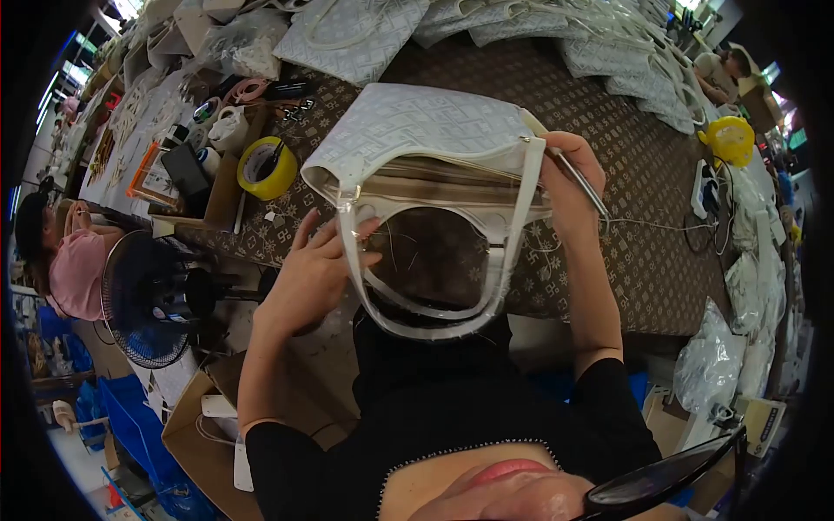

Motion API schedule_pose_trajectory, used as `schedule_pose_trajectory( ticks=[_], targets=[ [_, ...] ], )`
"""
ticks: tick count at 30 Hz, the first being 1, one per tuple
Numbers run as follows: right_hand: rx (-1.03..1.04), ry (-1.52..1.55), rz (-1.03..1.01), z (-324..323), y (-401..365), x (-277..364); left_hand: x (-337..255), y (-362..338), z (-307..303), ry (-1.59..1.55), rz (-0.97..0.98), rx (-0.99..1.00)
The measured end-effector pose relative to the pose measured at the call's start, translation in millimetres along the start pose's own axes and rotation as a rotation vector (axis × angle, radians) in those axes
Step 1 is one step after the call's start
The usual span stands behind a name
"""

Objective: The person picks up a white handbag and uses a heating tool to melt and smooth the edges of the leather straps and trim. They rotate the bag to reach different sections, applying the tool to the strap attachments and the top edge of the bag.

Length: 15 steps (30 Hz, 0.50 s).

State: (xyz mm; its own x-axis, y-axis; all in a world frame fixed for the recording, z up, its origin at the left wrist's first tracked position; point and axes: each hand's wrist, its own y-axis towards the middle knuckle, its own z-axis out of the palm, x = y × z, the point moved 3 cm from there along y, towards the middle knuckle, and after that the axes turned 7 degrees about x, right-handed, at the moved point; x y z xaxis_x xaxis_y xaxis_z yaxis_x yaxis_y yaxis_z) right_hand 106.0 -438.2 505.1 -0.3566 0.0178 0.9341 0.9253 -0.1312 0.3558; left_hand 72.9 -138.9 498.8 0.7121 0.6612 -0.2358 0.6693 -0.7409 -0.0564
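A white patterned handbag [434,122] lies on the brown patterned tablecloth in front of me, its opening and looped handles toward my body. My left hand [317,269] is at the bag's left side, fingers spread, with the fingertips beside the handle near its metal ring. At the right corner of the bag, my right hand [572,178] has its fingers closed around a slim metallic tool [580,182] that points down to the right. Some of those fingers touch the bag's edge, and part of them is hidden behind it.
Yellow tape roll [267,168] and a cardboard box of supplies [226,187] stand left. More white bags [352,35] line the table's back. A black fan [148,298] is at lower left. A person in pink [78,269] sits far left; another person [719,76] is far right.
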Motion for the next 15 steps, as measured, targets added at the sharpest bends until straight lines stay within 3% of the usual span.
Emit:
schedule_pose_trajectory(
  ticks=[2,4,6,8,9,11,12,13,14,15],
  targets=[
    [0.037,-0.122,0.043,12.2,-17.0,-6.4,5.7,-3.1,3.7,0.003,-0.001,-0.024],
    [0.060,-0.057,0.077,19.9,-38.1,-23.6,11.9,-9.4,4.1,-0.089,-0.141,-0.135],
    [0.077,-0.221,-0.099,23.8,-59.8,-31.6,12.7,-19.6,1.5,-0.155,-0.402,-0.511],
    [0.190,-0.162,-0.117,25.7,-81.5,-43.2,7.9,-32.2,-0.5,-0.220,-0.541,-0.919],
    [0.248,-0.161,-0.159,26.9,-90.5,-45.9,2.3,-29.3,4.3,-0.231,-0.548,-0.901],
    [0.280,-0.117,-0.075,24.8,-104.8,-56.6,-14.5,-17.7,14.1,-0.485,-0.321,-0.901],
    [0.295,-0.111,-0.036,26.3,-109.9,-58.3,-24.9,-8.9,21.5,-0.500,-0.336,-0.891],
    [0.312,-0.099,0.000,27.9,-113.6,-61.3,-34.9,7.7,35.6,-0.740,-0.317,-0.679],
    [0.368,-0.249,-0.135,29.2,-111.8,-55.7,-42.9,20.2,50.1,-0.969,-0.294,-0.456],
    [0.375,-0.241,-0.112,28.2,-116.0,-58.4,-45.7,25.2,58.7,-0.978,-0.315,-0.443]
  ],
)
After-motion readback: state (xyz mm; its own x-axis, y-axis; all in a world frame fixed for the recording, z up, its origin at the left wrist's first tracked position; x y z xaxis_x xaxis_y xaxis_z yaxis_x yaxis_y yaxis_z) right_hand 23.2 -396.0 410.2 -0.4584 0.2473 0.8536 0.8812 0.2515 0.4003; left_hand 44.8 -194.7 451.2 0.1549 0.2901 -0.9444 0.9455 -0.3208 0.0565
